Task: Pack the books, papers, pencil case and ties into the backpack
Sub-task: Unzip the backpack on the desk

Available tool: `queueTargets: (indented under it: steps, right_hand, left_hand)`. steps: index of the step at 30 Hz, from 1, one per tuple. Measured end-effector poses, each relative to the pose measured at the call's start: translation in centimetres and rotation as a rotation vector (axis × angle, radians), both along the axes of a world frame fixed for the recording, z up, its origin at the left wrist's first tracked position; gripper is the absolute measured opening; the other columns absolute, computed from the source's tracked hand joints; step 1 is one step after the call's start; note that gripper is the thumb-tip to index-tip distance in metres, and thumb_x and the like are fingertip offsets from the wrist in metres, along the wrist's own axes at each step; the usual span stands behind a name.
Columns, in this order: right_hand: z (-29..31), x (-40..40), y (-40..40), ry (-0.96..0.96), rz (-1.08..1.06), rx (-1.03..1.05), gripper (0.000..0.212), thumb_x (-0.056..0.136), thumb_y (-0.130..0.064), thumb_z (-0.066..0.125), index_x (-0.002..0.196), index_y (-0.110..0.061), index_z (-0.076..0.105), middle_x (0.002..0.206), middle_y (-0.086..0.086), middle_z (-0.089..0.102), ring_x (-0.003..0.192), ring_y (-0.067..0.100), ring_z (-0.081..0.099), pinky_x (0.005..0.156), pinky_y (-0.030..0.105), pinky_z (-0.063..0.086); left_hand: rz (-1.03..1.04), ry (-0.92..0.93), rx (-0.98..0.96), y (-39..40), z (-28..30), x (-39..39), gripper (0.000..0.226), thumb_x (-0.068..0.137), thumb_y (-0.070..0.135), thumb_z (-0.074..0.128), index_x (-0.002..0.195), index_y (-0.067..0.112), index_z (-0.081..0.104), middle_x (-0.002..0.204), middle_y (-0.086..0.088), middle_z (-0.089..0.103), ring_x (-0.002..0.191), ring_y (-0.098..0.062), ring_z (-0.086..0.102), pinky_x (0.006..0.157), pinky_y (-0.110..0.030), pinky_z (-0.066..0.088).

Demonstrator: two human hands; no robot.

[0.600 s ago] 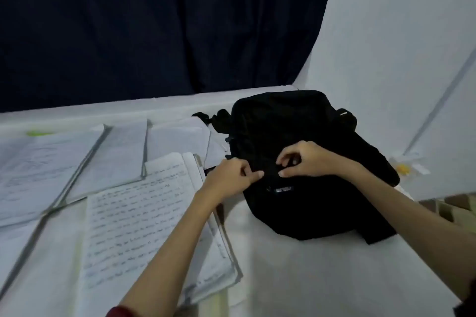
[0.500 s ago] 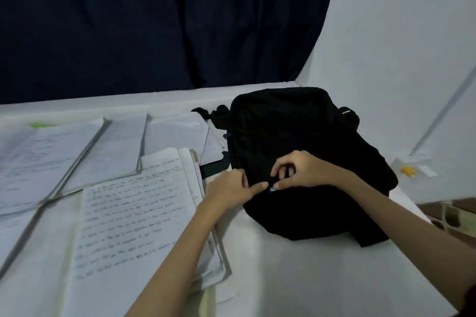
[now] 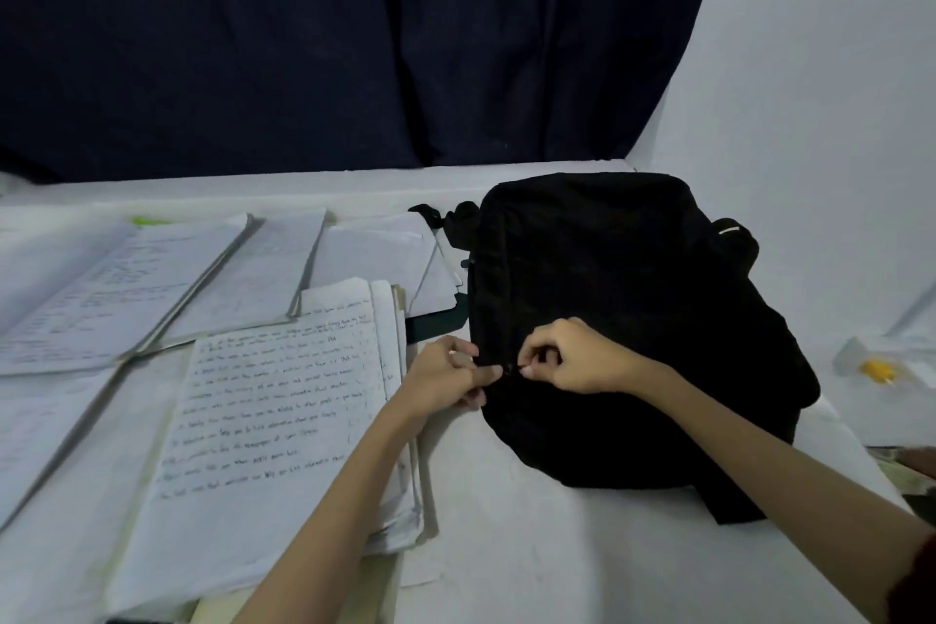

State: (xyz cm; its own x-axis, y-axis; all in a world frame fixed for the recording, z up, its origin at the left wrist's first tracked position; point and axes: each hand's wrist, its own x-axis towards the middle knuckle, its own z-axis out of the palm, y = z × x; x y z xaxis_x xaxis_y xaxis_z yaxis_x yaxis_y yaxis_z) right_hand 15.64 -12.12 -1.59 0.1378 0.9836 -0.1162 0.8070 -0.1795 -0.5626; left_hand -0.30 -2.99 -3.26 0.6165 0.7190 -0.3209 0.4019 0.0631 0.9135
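Backpack point(image 3: 608, 279) closed; hands pinch its zipper.

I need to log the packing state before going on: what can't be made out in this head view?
- Backpack interior: hidden by its black fabric.
- Zipper pull: too small and dark, between the left hand and right hand.
- Handwritten page: text blurred, unreadable.
- Yellow object: too small to identify.
- Pencil case, ties: not seen.
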Motion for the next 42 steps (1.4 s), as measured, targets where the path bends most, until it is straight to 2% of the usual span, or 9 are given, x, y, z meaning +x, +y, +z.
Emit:
queueTargets:
  steps: [3, 8, 13, 15, 18, 25, 30, 38, 42]
  right_hand:
    - [0.5, 0.0, 0.0, 0.038, 0.008, 0.039, 0.012, 0.091, -0.013, 0.059, 0.088, -0.009, 0.070, 0.065, -0.010, 0.061, 0.052, -0.010, 0.054, 0.053, 0.006, 0.037]
    - [1.6, 0.7, 1.0, -0.061, 0.025, 0.068, 0.011, 0.088, -0.014, 0.064, 0.087, -0.010, 0.073, 0.051, -0.016, 0.051, 0.051, -0.008, 0.052, 0.053, 0.009, 0.037]
    - [2.8, 2.8, 3.3, -0.153, -0.056, 0.103, 0.011, 0.086, -0.019, 0.066, 0.092, -0.020, 0.075, 0.068, -0.017, 0.057, 0.071, 0.003, 0.056, 0.076, 0.030, 0.050]
    - [3.2, 2.9, 3.9, -0.169, -0.079, 0.098, 0.012, 0.086, -0.022, 0.065, 0.093, -0.022, 0.074, 0.077, -0.013, 0.061, 0.082, 0.010, 0.059, 0.081, 0.031, 0.050]
    - [3.3, 3.0, 4.5, -0.149, -0.056, 0.070, 0.010, 0.087, -0.021, 0.065, 0.093, -0.021, 0.074, 0.076, -0.017, 0.059, 0.081, 0.007, 0.056, 0.078, 0.028, 0.047]
    - [3.8, 4.4, 6.4, -0.187, -0.061, 0.044, 0.014, 0.085, -0.023, 0.067, 0.097, -0.024, 0.074, 0.094, -0.006, 0.071, 0.090, 0.010, 0.062, 0.084, 0.031, 0.050]
    - [4.2, 6.1, 9.8, -0.281, -0.191, 0.058, 0.016, 0.087, -0.021, 0.064, 0.099, -0.023, 0.074, 0.099, -0.004, 0.071, 0.097, 0.015, 0.062, 0.080, 0.028, 0.047]
    - [4.8, 10.2, 16.1, -0.429, -0.507, 0.192, 0.021, 0.089, -0.023, 0.059, 0.106, -0.017, 0.071, 0.104, 0.008, 0.068, 0.097, 0.026, 0.062, 0.068, 0.028, 0.043]
    - [4.4, 10.2, 18.0, -0.486, -0.503, 0.204, 0.023, 0.088, -0.022, 0.059, 0.108, -0.016, 0.068, 0.104, 0.009, 0.067, 0.098, 0.029, 0.061, 0.070, 0.030, 0.041]
  left_hand:
    - [-0.096, 0.059, 0.044, 0.2, 0.8, -0.1, 0.023, 0.085, 0.013, 0.070, 0.085, 0.009, 0.048, 0.057, -0.007, 0.061, 0.044, -0.013, 0.055, 0.043, -0.018, 0.043]
    - [-0.140, 0.036, 0.092, 0.1, 0.6, -0.2, 0.022, 0.086, 0.010, 0.068, 0.082, 0.009, 0.046, 0.060, -0.009, 0.058, 0.042, -0.010, 0.055, 0.047, -0.021, 0.046]
    - [-0.192, 0.024, 0.127, 0.5, 1.2, -0.3, 0.024, 0.088, 0.012, 0.066, 0.079, 0.011, 0.044, 0.049, 0.006, 0.057, 0.045, -0.007, 0.057, 0.047, -0.019, 0.047]
    - [-0.215, 0.100, 0.151, 1.1, 2.2, 0.0, 0.025, 0.087, 0.026, 0.068, 0.081, 0.013, 0.048, 0.063, -0.001, 0.065, 0.051, -0.009, 0.061, 0.048, -0.019, 0.048]
    - [-0.127, 0.112, 0.177, 2.9, 3.2, 1.3, 0.034, 0.083, 0.043, 0.068, 0.089, 0.012, 0.056, 0.077, -0.004, 0.067, 0.054, -0.007, 0.062, 0.046, -0.017, 0.047]
    - [-0.099, 0.012, 0.092, 5.3, 2.3, 3.6, 0.017, 0.088, 0.009, 0.065, 0.076, 0.011, 0.054, 0.044, 0.009, 0.054, 0.042, -0.002, 0.054, 0.052, -0.015, 0.049]
    - [-0.107, -0.100, 0.015, 5.9, 2.0, 3.0, 0.023, 0.088, 0.003, 0.063, 0.070, 0.010, 0.050, 0.056, -0.003, 0.045, 0.047, -0.007, 0.054, 0.050, -0.018, 0.050]
    - [-0.270, -0.140, -0.001, 6.6, 2.0, 1.9, 0.034, 0.090, -0.001, 0.058, 0.068, 0.013, 0.038, 0.050, 0.011, 0.031, 0.047, 0.000, 0.053, 0.055, -0.017, 0.053]
    - [-0.284, -0.167, 0.006, 7.0, 2.6, 2.1, 0.030, 0.091, 0.000, 0.058, 0.070, 0.012, 0.040, 0.051, 0.008, 0.033, 0.047, 0.000, 0.052, 0.055, -0.017, 0.053]
